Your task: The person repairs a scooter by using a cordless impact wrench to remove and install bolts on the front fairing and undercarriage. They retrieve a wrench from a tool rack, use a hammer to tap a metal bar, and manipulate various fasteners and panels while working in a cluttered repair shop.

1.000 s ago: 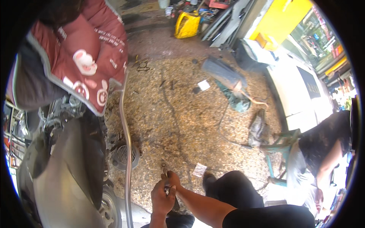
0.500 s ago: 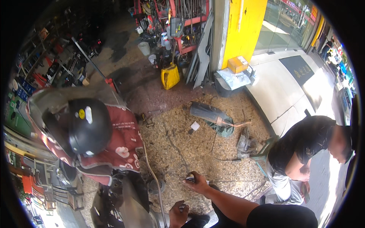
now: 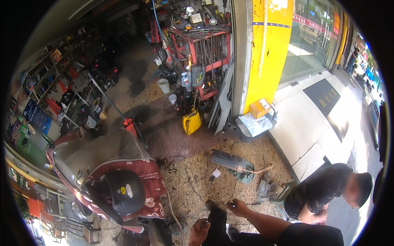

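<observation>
My left hand [image 3: 200, 232] is closed at the lower edge, its fingers curled round something small that I cannot make out. Ahead and to the right, my right hand [image 3: 238, 208] is pinched closed; a small dark bit shows at its fingertips, too small to name. Between the hands my dark-trousered leg [image 3: 217, 223] reaches forward. To the left of my hands stands a scooter with a red quilted cover [image 3: 152, 180], and a black helmet [image 3: 128, 192] lies on it. Beyond my right hand, a dark exhaust muffler [image 3: 226, 159] lies on the speckled floor.
A person [image 3: 318, 192] sits bent over at right beside a grey rag [image 3: 266, 187]. A yellow jug [image 3: 191, 122], a red tool rack [image 3: 209, 51] and a bin [image 3: 245, 130] topped with packages stand farther back. A hose [image 3: 176, 213] runs beside the scooter.
The view has tilted up, showing more of the shop. My right hand has shifted right, and the small round thing seen in it no longer shows. My leg has come forward between my hands.
</observation>
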Action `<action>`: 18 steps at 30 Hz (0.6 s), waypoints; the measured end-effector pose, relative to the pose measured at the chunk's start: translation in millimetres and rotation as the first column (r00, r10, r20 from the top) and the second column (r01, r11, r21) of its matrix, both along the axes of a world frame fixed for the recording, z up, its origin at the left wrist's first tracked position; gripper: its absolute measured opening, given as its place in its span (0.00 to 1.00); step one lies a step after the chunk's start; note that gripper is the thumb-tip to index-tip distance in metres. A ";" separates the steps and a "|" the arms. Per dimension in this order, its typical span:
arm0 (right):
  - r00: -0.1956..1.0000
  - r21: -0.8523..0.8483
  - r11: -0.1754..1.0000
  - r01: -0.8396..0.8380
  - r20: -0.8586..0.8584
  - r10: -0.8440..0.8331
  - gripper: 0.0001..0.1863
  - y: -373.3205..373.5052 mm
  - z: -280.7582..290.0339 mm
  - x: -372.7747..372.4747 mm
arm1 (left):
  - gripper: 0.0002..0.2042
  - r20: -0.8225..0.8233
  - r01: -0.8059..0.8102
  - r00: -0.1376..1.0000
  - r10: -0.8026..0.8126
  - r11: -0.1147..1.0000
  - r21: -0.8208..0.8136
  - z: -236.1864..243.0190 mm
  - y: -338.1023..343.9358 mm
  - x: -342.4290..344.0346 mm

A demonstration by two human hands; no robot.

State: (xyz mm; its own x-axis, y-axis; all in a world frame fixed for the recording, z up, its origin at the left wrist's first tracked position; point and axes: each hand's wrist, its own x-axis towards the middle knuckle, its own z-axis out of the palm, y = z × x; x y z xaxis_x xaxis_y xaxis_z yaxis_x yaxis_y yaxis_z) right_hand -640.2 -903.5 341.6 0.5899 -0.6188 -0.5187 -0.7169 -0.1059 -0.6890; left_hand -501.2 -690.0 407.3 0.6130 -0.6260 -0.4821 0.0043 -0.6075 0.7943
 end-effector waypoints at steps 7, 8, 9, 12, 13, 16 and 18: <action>0.979 -0.120 0.993 -0.009 -0.205 -0.016 0.34 -110.4 -11.8 18.7 | 0.13 0.353 0.226 0.915 -0.194 0.973 -0.052 -50.8 -130.2 115.4; 0.968 -0.119 0.992 0.034 -0.243 -0.062 0.34 -130.4 -10.8 25.6 | 0.11 0.056 -0.011 0.998 0.017 0.994 -0.112 -43.0 -158.0 130.9; 0.954 -0.118 0.991 0.067 -0.284 -0.098 0.34 -143.2 -7.7 25.5 | 0.10 0.248 0.133 0.965 -0.083 0.973 -0.189 -32.2 -186.5 157.7; 0.905 -0.047 0.988 0.145 -0.396 -0.152 0.38 -186.3 -6.8 37.4 | 0.10 -0.089 -0.109 0.992 0.084 0.936 -0.335 13.1 -258.7 222.1; 0.892 -0.057 0.989 0.137 -0.428 -0.148 0.39 -201.1 -7.9 47.2 | 0.10 -0.068 -0.119 0.993 0.100 0.922 -0.369 29.1 -273.2 241.0; 0.878 -0.086 0.996 0.033 -0.474 -0.070 0.38 -230.3 0.3 79.3 | 0.10 -0.072 -0.145 0.989 0.126 0.889 -0.435 58.9 -306.8 295.6; 0.866 -0.073 0.990 0.122 -0.480 -0.142 0.38 -243.4 13.1 108.4 | 0.09 -0.017 -0.159 0.985 0.172 0.862 -0.481 58.6 -322.4 325.7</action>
